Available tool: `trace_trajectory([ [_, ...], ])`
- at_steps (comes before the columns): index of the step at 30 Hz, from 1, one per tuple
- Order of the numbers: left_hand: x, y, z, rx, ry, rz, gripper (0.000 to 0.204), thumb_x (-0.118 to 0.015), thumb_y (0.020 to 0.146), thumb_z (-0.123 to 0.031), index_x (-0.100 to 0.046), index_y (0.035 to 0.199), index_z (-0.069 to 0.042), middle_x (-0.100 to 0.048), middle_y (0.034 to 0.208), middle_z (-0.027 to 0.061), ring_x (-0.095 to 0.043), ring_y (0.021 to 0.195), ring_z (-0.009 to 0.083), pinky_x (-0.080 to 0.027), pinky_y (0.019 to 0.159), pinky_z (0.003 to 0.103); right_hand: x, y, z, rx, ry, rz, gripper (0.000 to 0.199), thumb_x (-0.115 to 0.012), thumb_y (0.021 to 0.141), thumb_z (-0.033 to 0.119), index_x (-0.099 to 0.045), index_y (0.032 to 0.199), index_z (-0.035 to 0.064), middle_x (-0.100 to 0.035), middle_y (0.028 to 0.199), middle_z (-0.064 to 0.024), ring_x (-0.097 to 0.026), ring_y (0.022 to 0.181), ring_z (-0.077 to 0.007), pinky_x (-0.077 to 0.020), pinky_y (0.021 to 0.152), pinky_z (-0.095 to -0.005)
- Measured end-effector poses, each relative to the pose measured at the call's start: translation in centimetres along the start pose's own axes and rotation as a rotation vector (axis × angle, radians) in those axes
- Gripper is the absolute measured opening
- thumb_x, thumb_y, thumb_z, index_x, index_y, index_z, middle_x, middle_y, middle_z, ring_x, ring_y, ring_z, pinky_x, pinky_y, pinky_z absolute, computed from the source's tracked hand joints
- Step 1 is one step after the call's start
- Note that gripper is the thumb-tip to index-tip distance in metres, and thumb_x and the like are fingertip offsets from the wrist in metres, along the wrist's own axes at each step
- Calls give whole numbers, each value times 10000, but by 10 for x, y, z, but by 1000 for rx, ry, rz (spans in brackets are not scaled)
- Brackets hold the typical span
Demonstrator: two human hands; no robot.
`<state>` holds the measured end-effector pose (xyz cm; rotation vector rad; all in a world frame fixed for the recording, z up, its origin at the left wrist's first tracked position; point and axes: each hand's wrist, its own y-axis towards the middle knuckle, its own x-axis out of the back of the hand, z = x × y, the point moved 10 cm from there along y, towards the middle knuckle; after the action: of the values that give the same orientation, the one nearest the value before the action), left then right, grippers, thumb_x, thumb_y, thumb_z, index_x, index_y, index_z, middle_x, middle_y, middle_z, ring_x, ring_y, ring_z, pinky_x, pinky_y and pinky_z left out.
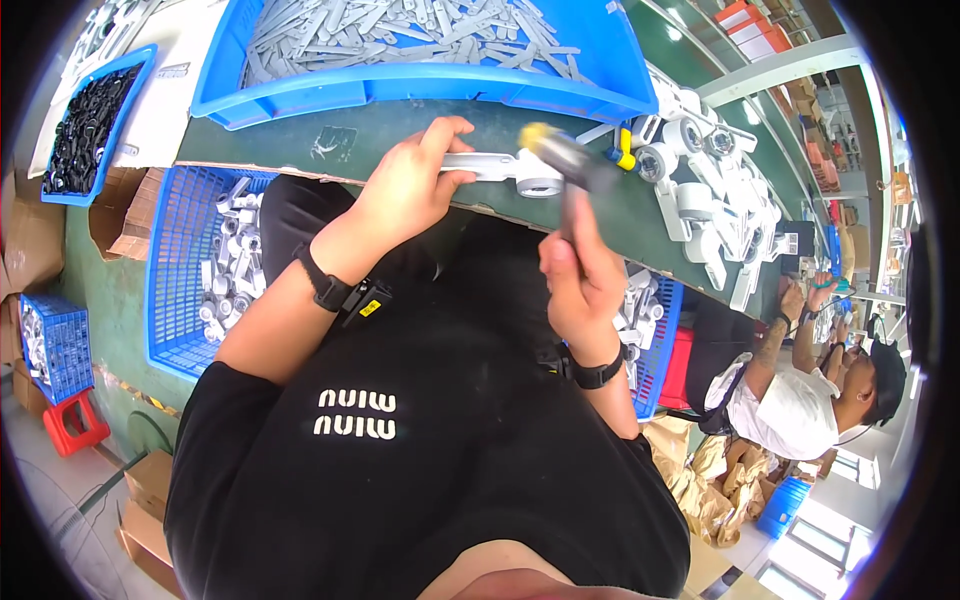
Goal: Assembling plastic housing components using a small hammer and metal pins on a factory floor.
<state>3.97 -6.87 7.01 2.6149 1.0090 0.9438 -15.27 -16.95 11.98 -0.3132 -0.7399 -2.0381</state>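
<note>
White plastic bracket with a ring end lies flat on the near edge of the dark green workbench, pinned by the left hand, whose thumb and fingers pinch its flat arm. The right hand, fingers wrapped tight, grips a dark, yellow-capped screwdriver tilted over the ring end. Farther back sits a blue plastic bin of grey strips; to the right, finished white parts crowd the bench. A blue crate of white pieces stands at near left.
</note>
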Motion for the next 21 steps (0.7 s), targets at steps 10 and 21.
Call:
trace_trajectory([
  [10,-3,-5,-10,-152,149,-43,252,-809,926,-41,-714,1159,-25,-779,1096,149,-740,1077,426,-607,949,481,34,-14,-22,-118,166,-146,531,-617,1071,-5,-574,1600,20,-689,847,-12,-588,696,-78,-500,675,-255],
  [21,0,-7,-14,-224,125,-122,152,-807,910,-24,-762,1055,-8,-755,1075,125,-732,1006,376,-606,868,447,17,-22,-43,-356,206,-86,537,-603,1112,50,-542,1643,96,-648,839,26,-560,705,-43,-486,674,-216],
])
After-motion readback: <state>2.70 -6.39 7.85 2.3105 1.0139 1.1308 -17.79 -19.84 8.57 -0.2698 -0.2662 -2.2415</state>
